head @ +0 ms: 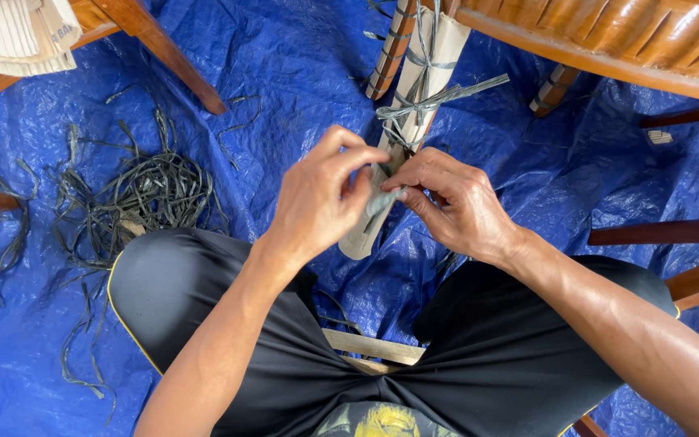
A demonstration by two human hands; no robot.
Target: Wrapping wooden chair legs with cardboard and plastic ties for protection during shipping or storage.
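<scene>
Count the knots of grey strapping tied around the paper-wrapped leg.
2 show: one knot with loose ends sticking out right, another above it. The left hand and right hand may hide a third lower on the leg.

I see a blue tarp spread over the floor, wrinkled and creased all across my view. A loose tangle of dark grey straps lies on it at the left, with single strands trailing off toward the left edge and down beside the knee. A few stray strap pieces lie farther up, near a wooden furniture leg that stands on the tarp. At the right, brown wooden rails rest on or just above it; I cannot tell which.
</scene>
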